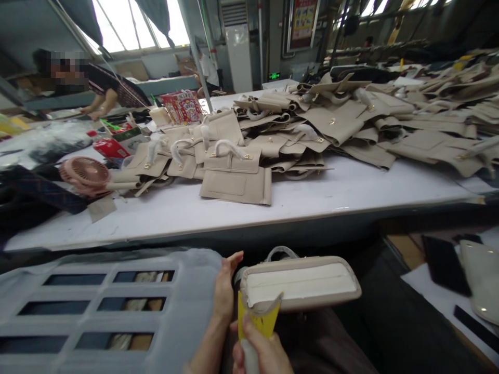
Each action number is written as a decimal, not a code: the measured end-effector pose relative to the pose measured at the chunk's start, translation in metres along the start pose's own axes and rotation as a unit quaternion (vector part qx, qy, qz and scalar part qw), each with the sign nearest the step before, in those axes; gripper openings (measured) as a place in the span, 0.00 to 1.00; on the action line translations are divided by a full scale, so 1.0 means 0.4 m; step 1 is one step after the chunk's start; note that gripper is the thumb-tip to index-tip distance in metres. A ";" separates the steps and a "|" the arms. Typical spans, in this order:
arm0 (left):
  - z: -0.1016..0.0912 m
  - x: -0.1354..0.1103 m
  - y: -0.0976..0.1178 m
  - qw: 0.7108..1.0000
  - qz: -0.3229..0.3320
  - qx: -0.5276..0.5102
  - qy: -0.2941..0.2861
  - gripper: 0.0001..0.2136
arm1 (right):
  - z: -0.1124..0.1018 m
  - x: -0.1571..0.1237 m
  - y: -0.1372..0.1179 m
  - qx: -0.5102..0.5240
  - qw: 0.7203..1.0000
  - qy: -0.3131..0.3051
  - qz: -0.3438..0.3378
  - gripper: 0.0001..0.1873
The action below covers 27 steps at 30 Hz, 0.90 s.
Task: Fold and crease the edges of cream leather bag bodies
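Near the lower middle, just right of the pale grey plastic crate (195, 291) with rectangular openings, sits the beige, round-cornered handbag (312, 303), its white oblong panel (300, 280) facing up. The left hand (225, 288) is loose and flat, fingers stretched towards the far side, right beside the bag's left end; that looks like a brace against sliding. And the right hand (263, 349) is wrapped round the pale handle of a flared yellow scraper (267, 324), wide edge pointing away, over the bag's near left corner; whether it presses, I can't tell. Low placement seemingly keeps that corner within easy reach. Long axis? It runs left to right, right end slightly farther off, while the clear-wrapped arched carry handle (283, 250) points to the far side, towards the white table (156, 213).
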<state>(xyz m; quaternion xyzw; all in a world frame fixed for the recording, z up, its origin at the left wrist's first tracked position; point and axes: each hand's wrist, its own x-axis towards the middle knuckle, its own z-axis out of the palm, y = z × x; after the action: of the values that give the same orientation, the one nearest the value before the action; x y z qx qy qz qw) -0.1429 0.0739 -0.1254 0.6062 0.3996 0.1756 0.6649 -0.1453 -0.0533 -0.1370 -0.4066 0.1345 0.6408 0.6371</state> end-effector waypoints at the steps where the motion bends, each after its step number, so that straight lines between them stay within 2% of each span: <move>1: 0.005 0.007 0.010 0.999 0.033 0.021 -0.005 0.26 | -0.001 0.002 -0.001 -0.002 1.000 -0.006 0.008 0.38; 3: 0.016 0.011 0.030 0.993 0.079 0.079 -0.045 0.27 | -0.003 0.004 -0.005 -0.009 0.999 -0.020 0.026 0.39; 5: 0.028 0.009 0.049 0.983 0.103 0.133 -0.080 0.24 | -0.004 0.002 -0.014 -0.020 0.999 -0.034 0.034 0.39; 10: 0.043 0.003 0.075 0.964 0.128 0.215 -0.085 0.23 | -0.017 -0.007 -0.045 -0.054 0.995 -0.083 0.030 0.40; 19: 0.057 0.010 0.064 0.927 0.103 0.358 -0.048 0.19 | -0.056 -0.002 -0.090 -0.105 0.980 -0.167 0.034 0.41; 24: 0.083 0.013 0.074 0.900 0.093 0.425 -0.023 0.17 | -0.066 -0.003 -0.097 -0.095 0.978 -0.184 0.031 0.41; 27: 0.101 0.015 0.088 0.889 0.088 0.449 -0.001 0.17 | -0.060 -0.013 -0.105 -0.060 0.983 -0.169 0.042 0.41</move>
<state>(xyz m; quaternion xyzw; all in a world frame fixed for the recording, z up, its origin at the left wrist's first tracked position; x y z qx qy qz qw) -0.1003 0.0584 -0.0964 0.8730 0.3798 0.0349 0.3039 -0.0986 -0.0672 -0.1340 -0.3238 0.0035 0.7335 0.5976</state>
